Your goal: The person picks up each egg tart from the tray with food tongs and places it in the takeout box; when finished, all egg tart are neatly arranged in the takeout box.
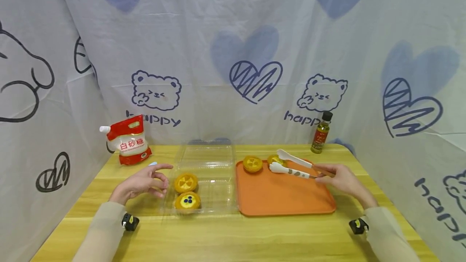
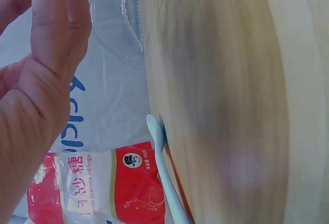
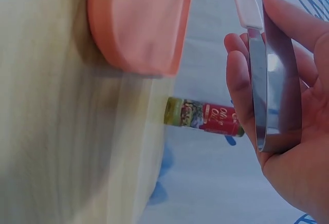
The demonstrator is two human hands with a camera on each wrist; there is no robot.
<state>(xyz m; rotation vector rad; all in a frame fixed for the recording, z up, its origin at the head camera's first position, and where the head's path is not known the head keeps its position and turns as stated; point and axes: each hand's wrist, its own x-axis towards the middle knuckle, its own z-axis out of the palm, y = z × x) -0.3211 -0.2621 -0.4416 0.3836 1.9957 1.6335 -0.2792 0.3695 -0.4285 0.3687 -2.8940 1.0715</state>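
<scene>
My right hand (image 1: 340, 178) grips a pair of food tongs (image 3: 280, 90) by the metal handle. Their white paw-like tips (image 1: 278, 167) are parted over the far side of the orange tray (image 1: 284, 201), around or just above an egg tart (image 1: 275, 159) there; whether they touch it I cannot tell. Another egg tart (image 1: 253, 164) sits to its left on the tray. My left hand (image 1: 143, 183) hovers beside a clear plastic box (image 1: 218, 197), fingers loosely bent and holding nothing. Inside the box lie a tart with a yellow pattern (image 1: 186, 182) and one topped with blueberries (image 1: 187, 201).
A red and white sugar bag (image 1: 131, 140) stands at the back left. Near it lies a pale blue spoon-like utensil (image 2: 163, 167), mostly hidden in the head view by my left hand. A small oil bottle (image 1: 321, 133) stands at the back right. Printed cloth encloses the wooden table (image 1: 204, 237).
</scene>
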